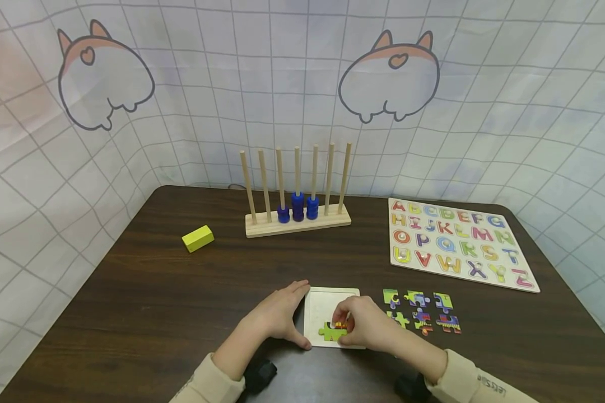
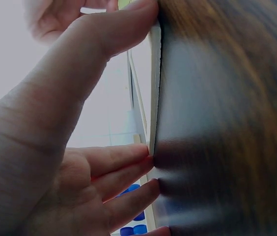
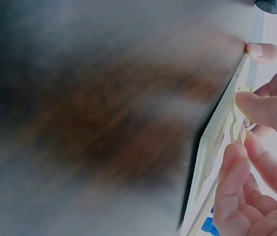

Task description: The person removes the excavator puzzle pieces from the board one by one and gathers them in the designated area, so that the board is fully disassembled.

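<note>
A shallow pale puzzle tray [image 1: 319, 305] lies flat between the hands. My left hand [image 1: 278, 315] rests along its left side, fingers fairly straight and thumb spread apart; the left wrist view puts the thumb [image 2: 124, 29] at one end of the tray edge and fingertips at the other. My right hand [image 1: 368, 324] pinches a mostly green jigsaw piece [image 1: 330, 332] low in the tray, between thumb and fingers. Red and yellow show beside the fingertips; whether that is the same piece I cannot tell. The right wrist view shows this puzzle piece [image 3: 235, 120] edge-on.
Several loose jigsaw pieces [image 1: 417, 299] lie right of the tray, some partly behind the right hand. An alphabet board [image 1: 433, 268] sits at the far right. Behind stand a wooden peg rack [image 1: 297, 224] with blue beads and, further left, a yellow block [image 1: 198, 239].
</note>
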Demonstrator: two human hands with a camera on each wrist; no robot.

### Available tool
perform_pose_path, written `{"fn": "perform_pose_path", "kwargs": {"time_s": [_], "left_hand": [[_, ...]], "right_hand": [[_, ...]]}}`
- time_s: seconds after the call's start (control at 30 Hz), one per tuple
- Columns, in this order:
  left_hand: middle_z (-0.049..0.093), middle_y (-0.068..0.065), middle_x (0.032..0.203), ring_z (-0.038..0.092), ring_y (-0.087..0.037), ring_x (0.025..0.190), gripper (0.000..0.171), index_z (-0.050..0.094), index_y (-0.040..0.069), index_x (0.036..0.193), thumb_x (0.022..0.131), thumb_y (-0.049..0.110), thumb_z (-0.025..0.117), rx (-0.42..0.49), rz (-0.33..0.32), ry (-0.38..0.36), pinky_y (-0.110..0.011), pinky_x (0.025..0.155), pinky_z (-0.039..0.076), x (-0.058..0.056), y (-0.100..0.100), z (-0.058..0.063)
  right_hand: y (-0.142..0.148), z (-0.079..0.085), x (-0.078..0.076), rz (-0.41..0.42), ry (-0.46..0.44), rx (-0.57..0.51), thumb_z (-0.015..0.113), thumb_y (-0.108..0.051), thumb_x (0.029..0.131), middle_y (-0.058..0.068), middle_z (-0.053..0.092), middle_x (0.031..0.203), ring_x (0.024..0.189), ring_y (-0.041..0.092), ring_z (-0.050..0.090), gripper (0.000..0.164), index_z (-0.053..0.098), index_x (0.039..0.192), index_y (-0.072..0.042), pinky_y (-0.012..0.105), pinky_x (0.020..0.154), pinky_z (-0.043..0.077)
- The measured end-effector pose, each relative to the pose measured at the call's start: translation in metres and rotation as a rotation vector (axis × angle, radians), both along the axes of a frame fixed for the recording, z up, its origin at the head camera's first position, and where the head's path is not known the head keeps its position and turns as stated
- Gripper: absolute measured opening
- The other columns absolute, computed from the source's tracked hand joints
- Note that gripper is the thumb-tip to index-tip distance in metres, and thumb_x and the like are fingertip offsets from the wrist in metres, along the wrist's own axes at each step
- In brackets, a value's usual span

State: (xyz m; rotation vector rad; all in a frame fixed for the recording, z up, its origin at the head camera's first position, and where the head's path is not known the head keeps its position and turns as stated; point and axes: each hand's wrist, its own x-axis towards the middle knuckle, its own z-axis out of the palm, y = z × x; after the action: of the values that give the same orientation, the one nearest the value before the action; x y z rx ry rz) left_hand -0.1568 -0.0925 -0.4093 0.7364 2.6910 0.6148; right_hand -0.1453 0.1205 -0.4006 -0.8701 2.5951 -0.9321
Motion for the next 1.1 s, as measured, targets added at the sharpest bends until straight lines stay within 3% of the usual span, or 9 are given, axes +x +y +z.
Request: {"fn": "perform_pose_path", "kwargs": {"time_s": [0.37, 0.8, 1.1], "left_hand": [[0.032, -0.012, 0.144, 0.033, -0.030, 0.130, 0.105, 0.037, 0.001, 0.137, 0.055, 0.045, 0.085, 0.000, 0.002, -0.002, -0.052, 0.099, 0.032, 0.000, 0.000, -0.001], [0.034, -0.015, 0.143, 0.034, -0.032, 0.129, 0.103, 0.038, -0.002, 0.136, 0.056, 0.043, 0.085, 0.006, -0.012, 0.021, -0.053, 0.098, 0.032, 0.001, 0.000, -0.001], [0.032, -0.012, 0.144, 0.032, -0.029, 0.131, 0.104, 0.037, 0.000, 0.137, 0.056, 0.045, 0.085, -0.005, 0.000, 0.002, -0.052, 0.100, 0.031, 0.000, 0.000, 0.000]], "right_hand": [[-0.001, -0.002, 0.000, -0.011, 0.053, -0.050, 0.071, 0.001, 0.069, -0.008, 0.057, 0.066, 0.056, 0.002, 0.050, 0.012, 0.069, 0.076, -0.008, 0.019, 0.050, 0.043], [0.005, -0.003, -0.002, 0.011, 0.012, -0.090, 0.066, 0.002, 0.077, -0.007, 0.062, 0.068, 0.060, 0.001, 0.054, 0.010, 0.070, 0.081, -0.006, 0.019, 0.053, 0.046], [0.019, 0.006, -0.006, -0.006, -0.058, -0.093, 0.065, -0.004, 0.082, -0.006, 0.065, 0.076, 0.061, 0.004, 0.054, 0.007, 0.070, 0.086, -0.008, 0.021, 0.057, 0.046]]}}
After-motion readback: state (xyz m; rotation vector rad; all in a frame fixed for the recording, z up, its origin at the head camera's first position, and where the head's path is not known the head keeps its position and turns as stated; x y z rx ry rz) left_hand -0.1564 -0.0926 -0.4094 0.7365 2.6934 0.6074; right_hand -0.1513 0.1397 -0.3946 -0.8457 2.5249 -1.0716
